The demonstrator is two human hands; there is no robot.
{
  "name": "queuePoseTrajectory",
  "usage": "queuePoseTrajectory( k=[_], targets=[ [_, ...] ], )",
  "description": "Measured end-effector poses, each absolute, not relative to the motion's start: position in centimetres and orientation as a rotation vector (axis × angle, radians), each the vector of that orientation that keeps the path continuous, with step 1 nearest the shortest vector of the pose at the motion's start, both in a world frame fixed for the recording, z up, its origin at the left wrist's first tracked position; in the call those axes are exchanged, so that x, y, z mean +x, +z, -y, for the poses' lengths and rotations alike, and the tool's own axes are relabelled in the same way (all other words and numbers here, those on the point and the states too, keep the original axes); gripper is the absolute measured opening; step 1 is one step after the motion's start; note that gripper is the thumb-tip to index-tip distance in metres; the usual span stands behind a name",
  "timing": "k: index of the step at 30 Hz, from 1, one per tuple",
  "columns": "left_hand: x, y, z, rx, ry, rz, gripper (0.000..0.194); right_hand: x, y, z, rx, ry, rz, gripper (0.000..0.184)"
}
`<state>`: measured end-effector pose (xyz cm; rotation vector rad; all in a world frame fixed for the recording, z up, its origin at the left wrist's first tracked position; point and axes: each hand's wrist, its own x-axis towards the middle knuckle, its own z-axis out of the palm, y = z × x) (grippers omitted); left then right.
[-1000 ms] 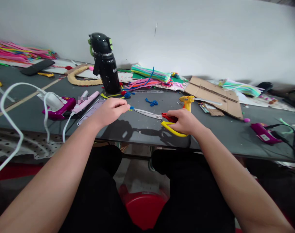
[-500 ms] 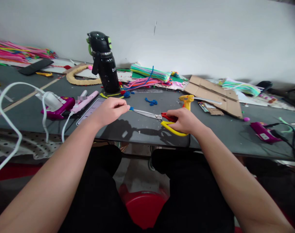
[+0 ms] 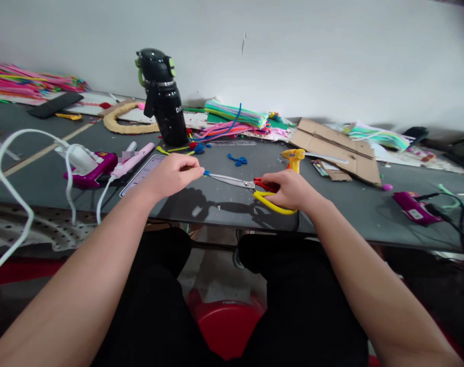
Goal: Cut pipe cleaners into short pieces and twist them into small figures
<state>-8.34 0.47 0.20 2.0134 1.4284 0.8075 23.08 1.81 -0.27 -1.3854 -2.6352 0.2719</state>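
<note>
- We have the blue piece pinched in our left hand, fingertips nearly together, above the near part of the table, where it meets the scissors' tips.
- Our right hand is closed round the handles of the scissors; the blades look narrow, nearly together. We cannot tell whether they grip the blue piece or only touch it.
- As for progress, we judge that some shaping is done: blue bits lie bent and bunched beyond the scissors. The piece in our fingers looks unfinished, and none of it is joined to those bits. How much is left overall, we cannot tell.
- Counting, we have one pair of scissors, one held piece, one bottle, one yellow glue gun near our right hand and one lit phone beside our left forearm.
- We count two purple sockets, one left, one right.
- We cannot count the blue bits, or the stems in the pink pile.
</note>
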Motion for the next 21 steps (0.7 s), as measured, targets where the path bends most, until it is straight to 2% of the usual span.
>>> queuePoseTrajectory(
  k=[21],
  targets=[
    [-8.37,0.17,-0.66,2.007,0.81,-1.427,0.036,22.9,-0.31,-1.68,-1.415,0.219,2.692,0.023]
  ],
)
